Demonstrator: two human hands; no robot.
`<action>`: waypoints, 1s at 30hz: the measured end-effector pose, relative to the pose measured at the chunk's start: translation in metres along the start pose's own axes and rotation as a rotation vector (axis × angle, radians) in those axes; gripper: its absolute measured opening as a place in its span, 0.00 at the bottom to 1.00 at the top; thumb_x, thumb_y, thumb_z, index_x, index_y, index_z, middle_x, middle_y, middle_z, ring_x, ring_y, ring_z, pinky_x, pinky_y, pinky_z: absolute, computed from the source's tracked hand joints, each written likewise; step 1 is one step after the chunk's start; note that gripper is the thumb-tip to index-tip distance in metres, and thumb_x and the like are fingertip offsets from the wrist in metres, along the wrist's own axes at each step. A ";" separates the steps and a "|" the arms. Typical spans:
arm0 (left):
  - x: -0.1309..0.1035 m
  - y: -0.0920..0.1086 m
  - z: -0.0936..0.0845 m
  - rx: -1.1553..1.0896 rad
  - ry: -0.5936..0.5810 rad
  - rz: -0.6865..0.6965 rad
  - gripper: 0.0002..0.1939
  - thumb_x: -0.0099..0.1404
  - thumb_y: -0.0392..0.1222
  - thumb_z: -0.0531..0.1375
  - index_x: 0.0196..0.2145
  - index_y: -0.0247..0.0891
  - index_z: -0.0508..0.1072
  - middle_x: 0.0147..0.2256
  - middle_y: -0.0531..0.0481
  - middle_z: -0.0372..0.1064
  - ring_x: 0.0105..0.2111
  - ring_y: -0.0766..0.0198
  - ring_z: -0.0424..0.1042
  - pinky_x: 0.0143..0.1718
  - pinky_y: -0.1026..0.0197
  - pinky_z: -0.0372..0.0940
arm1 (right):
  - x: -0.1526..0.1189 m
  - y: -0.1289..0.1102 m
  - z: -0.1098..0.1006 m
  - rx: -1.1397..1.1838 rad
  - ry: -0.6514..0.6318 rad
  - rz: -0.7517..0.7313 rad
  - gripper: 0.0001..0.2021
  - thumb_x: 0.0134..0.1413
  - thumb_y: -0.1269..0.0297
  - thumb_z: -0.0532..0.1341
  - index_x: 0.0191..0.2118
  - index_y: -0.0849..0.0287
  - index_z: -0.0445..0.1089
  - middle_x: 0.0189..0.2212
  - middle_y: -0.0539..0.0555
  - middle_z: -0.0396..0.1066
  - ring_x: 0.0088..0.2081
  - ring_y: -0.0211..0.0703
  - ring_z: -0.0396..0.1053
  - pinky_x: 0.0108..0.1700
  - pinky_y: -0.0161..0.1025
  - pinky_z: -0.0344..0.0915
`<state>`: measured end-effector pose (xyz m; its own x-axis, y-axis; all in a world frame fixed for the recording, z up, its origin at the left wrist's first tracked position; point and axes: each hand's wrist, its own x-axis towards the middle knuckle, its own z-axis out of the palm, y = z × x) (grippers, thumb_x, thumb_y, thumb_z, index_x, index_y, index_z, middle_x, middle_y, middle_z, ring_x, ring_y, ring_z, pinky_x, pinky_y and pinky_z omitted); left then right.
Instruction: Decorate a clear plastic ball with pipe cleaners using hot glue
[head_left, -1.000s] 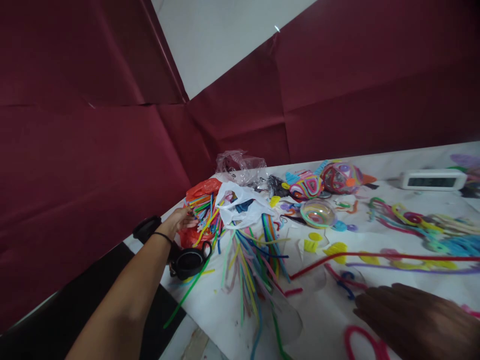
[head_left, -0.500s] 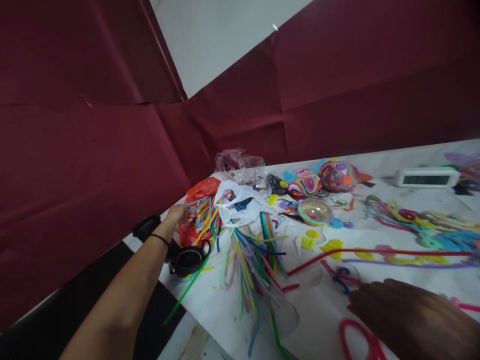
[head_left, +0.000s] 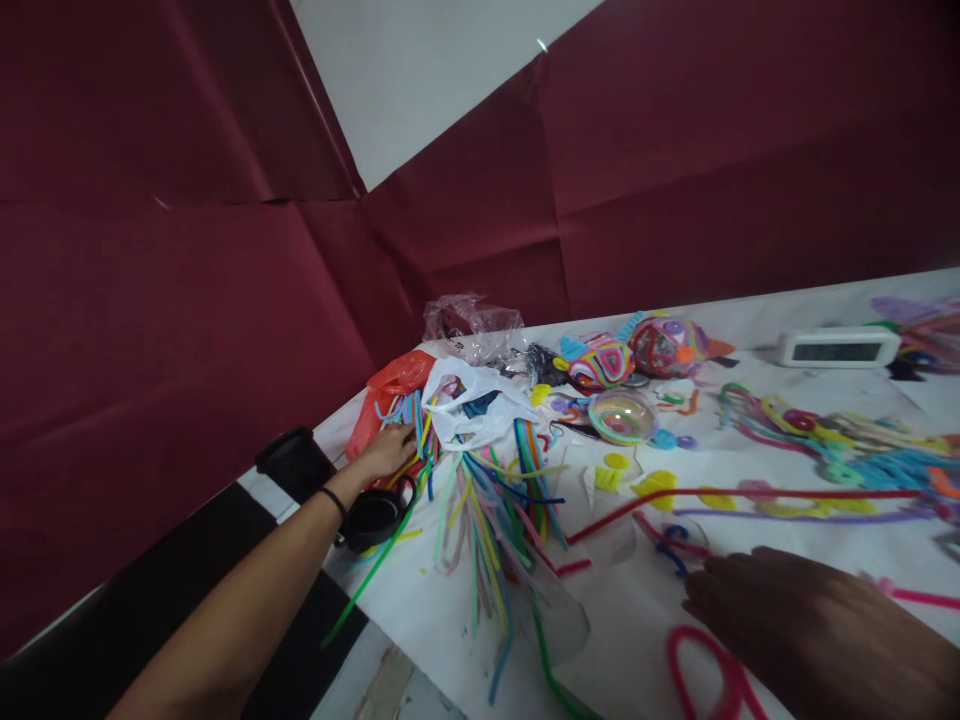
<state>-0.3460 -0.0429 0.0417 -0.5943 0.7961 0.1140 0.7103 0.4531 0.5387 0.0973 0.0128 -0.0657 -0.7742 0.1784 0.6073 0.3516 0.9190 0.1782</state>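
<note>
My left hand (head_left: 391, 449) reaches into a bundle of coloured pipe cleaners (head_left: 415, 412) in a red plastic bag (head_left: 397, 374); its fingertips are hidden among the stems. Beside it sits a black cup (head_left: 373, 516). My right hand (head_left: 795, 620), blurred, lies over the white table at the lower right, fingers extended and nothing visible in it. A looped pink pipe cleaner (head_left: 712, 655) is just left of it, and a small blue curled piece (head_left: 670, 550) lies above its fingertips. More pipe cleaners (head_left: 487, 530) spill from a white plastic bag (head_left: 491, 425).
Behind stand two decorated fish-like shapes (head_left: 600, 362) (head_left: 667, 346), with a clear round dish (head_left: 621, 418) in front. A white digital clock (head_left: 838, 349) is at the back right. A long red pipe cleaner (head_left: 787, 494) crosses the table (head_left: 630, 640). Dark red sheeting rises behind.
My left hand has moved right, from the red bag's left edge in among the pipe cleaners. The view has shifted slightly; my right hand stays nearly in place.
</note>
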 end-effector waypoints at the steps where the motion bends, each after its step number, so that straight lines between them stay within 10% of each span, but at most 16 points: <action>1: -0.003 0.002 0.001 0.056 0.005 0.031 0.06 0.65 0.40 0.60 0.38 0.36 0.73 0.42 0.46 0.71 0.44 0.59 0.70 0.48 0.50 0.65 | 0.001 0.000 0.000 0.009 0.006 0.012 0.19 0.44 0.85 0.50 0.30 0.52 0.70 0.27 0.51 0.75 0.26 0.47 0.72 0.29 0.45 0.64; 10: -0.022 0.021 0.022 0.351 -0.064 0.370 0.08 0.57 0.38 0.62 0.37 0.41 0.74 0.45 0.44 0.69 0.51 0.51 0.65 0.56 0.53 0.56 | 0.027 0.000 -0.031 0.102 0.022 -0.026 0.17 0.40 0.85 0.50 0.23 0.54 0.67 0.21 0.49 0.72 0.20 0.43 0.70 0.24 0.40 0.61; 19: -0.005 0.004 0.010 0.381 -0.062 0.386 0.10 0.53 0.29 0.60 0.31 0.42 0.75 0.38 0.44 0.72 0.45 0.50 0.70 0.52 0.53 0.61 | 0.031 -0.002 -0.042 0.064 0.029 -0.032 0.17 0.40 0.85 0.49 0.22 0.54 0.65 0.20 0.50 0.72 0.19 0.43 0.68 0.23 0.39 0.59; 30: -0.096 0.065 0.039 0.143 -0.268 0.731 0.09 0.66 0.42 0.56 0.37 0.40 0.76 0.35 0.48 0.74 0.37 0.62 0.72 0.42 0.63 0.64 | 0.027 -0.002 -0.033 0.161 -0.002 -0.037 0.15 0.42 0.84 0.50 0.24 0.54 0.62 0.19 0.48 0.68 0.19 0.45 0.65 0.25 0.41 0.55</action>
<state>-0.2284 -0.0741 0.0334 0.1396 0.9731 0.1833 0.9380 -0.1893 0.2904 0.0931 0.0043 -0.0244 -0.7863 0.1441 0.6007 0.2343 0.9693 0.0742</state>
